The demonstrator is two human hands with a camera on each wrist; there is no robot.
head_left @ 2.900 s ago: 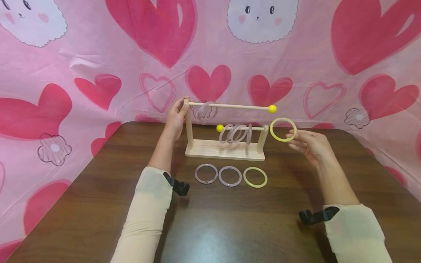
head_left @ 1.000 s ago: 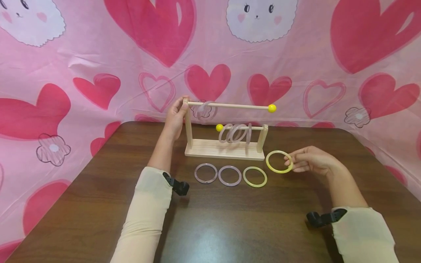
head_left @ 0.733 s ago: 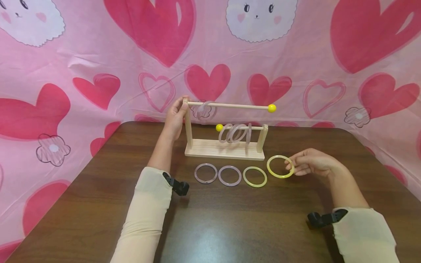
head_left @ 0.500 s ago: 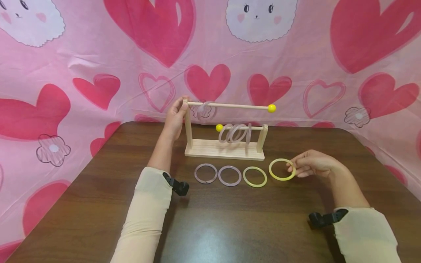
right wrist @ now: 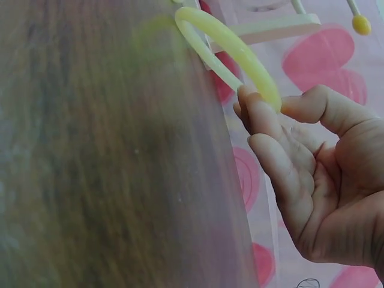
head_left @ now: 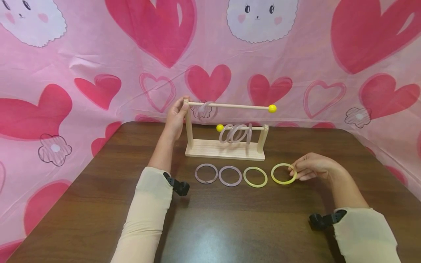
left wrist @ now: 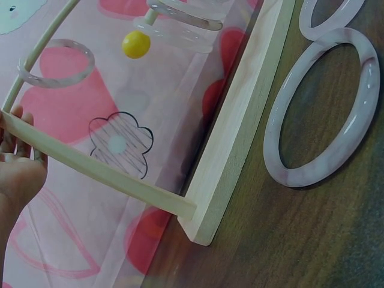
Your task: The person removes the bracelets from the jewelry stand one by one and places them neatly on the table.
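My right hand [head_left: 314, 167] pinches the right edge of a yellow bangle [head_left: 274, 179] between thumb and fingers. In the right wrist view, this bangle [right wrist: 240, 51] tilts close over the table. At the left, my left hand [head_left: 175, 118] grips the top of the tall post of a wooden bangle stand [head_left: 223, 149]. One pale bangle [head_left: 216, 112] hangs from the upper rod, and several pale lilac bangles [head_left: 239, 140] hang on the lower rod. In front of the stand, two lilac bangles [head_left: 230, 185] and a yellow-green bangle [head_left: 255, 186] lie in a row.
Both rods end in yellow balls [head_left: 272, 109]. Beneath everything is a dark brown wooden table [head_left: 210, 219]. Behind its far edge hangs a pink heart-patterned cloth [head_left: 210, 47]. Black wrist cameras [head_left: 180, 188] sit on both sleeves.
My right hand has brought the yellow bangle down from beside the stand to the right end of the row on the table. The left hand stays on the post.
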